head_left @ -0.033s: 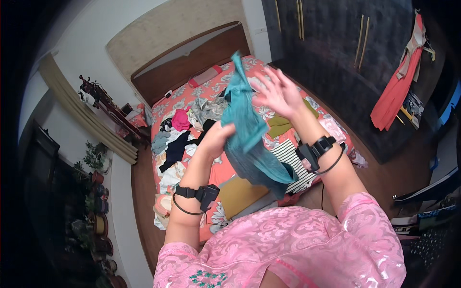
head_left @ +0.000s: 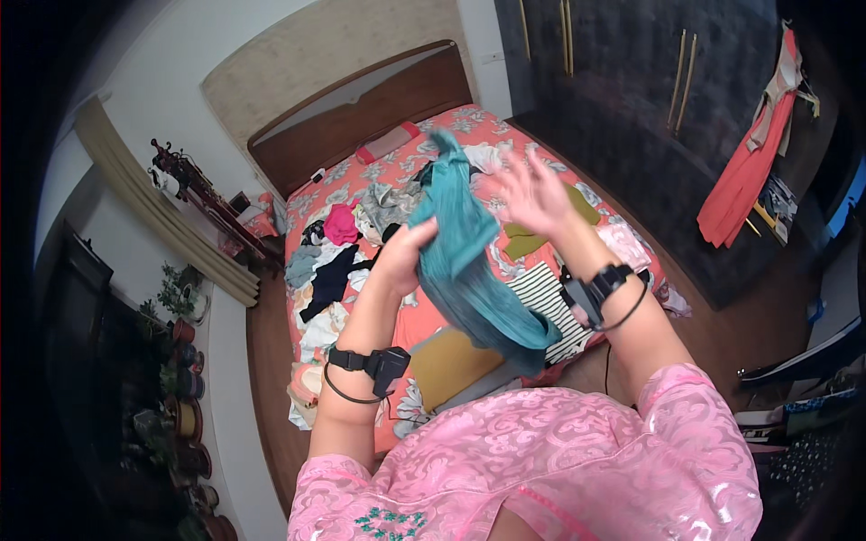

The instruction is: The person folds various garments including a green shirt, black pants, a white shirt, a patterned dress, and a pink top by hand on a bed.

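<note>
A teal garment [head_left: 460, 261] hangs in folds above the bed, its upper part blurred. My left hand [head_left: 406, 257] grips it at the left, thumb over the cloth. Just right of the garment is my right hand [head_left: 532, 194], raised with fingers spread and holding nothing. Beneath them on the floral coral bed lie a black-and-white striped item [head_left: 564, 334], olive cloth [head_left: 577, 212], a mustard piece [head_left: 451, 370], a bright pink cloth [head_left: 340, 223] and navy cloth [head_left: 329, 284].
Other clothes cover much of the bed [head_left: 320, 189], which has a wooden headboard [head_left: 361, 117]. Dark wardrobes [head_left: 613, 63] with a hanging coral garment [head_left: 735, 194] stand at the right, an ironing-board-like item [head_left: 803, 361] lower down. A wooden stand [head_left: 203, 198], curtain [head_left: 162, 207] and potted plants [head_left: 180, 298] line the left.
The top of the teal garment has dropped and swung slightly left. My left hand is a little higher and further left; my right hand has shifted slightly down and right.
</note>
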